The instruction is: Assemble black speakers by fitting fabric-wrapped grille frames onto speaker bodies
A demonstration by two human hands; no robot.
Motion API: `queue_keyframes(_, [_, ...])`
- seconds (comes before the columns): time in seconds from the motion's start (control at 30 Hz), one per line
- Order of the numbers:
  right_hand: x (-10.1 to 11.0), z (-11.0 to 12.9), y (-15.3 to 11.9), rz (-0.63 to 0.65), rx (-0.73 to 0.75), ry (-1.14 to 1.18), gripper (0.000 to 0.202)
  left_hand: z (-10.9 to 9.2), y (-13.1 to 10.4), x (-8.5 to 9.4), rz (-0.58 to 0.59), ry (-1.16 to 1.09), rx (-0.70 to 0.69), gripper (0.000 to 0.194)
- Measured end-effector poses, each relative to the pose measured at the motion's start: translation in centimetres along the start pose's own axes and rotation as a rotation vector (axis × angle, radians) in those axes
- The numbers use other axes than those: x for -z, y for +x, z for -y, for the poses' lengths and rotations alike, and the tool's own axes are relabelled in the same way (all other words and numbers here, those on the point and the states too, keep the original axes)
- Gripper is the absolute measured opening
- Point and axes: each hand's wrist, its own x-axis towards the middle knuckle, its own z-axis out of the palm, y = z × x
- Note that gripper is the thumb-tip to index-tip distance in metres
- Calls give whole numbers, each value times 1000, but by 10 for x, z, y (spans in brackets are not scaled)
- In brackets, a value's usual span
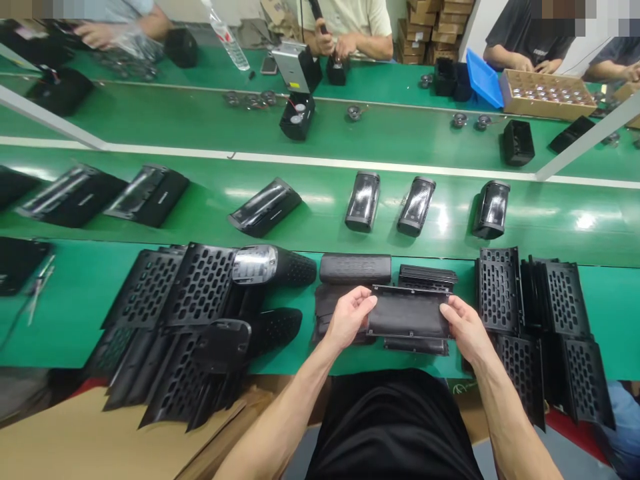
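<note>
Between my two hands is a black speaker grille panel, its smooth dark inner face turned up and small screw tabs along its long edges. My left hand pinches its left end, thumb on top. At the right end, my right hand grips it the same way. Beneath and behind it lie more black panels: a dark fabric-like stack at the left, a rounded grille behind that, and a small pile of grilles just past the held panel.
Stacks of slotted black grilles stand left and right of my hands. Black speaker housings sit on the green conveyor ahead. Across it, co-workers handle parts beside a carton of speaker drivers. White slanted posts flank the line.
</note>
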Motion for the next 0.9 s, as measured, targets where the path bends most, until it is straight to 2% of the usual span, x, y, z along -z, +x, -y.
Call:
queue_keyframes(0.1, [-2, 6, -8, 41, -12, 36, 44, -7, -4, 0, 12, -7, 7, 48])
queue_keyframes(0.3, [1, 4, -13, -34, 7, -74, 42, -19, -12, -5, 31, -71, 26, 46])
queue_keyframes(0.43, [2, 4, -17, -11, -3, -55, 41, -25, -15, -7, 19, -93, 23, 46])
queue_keyframes(0.53, [2, 5, -21, -2, -9, -35, 41, -28, -15, -9, 11, -94, 17, 42])
queue_keyframes(0.67, [2, 5, -23, -53, -2, -35, 45, -28, -16, -9, 20, -81, -6, 39])
queue_keyframes(0.9, [4, 4, -23, -62, 10, -51, 49, -29, -19, -7, 82, -132, 35, 43])
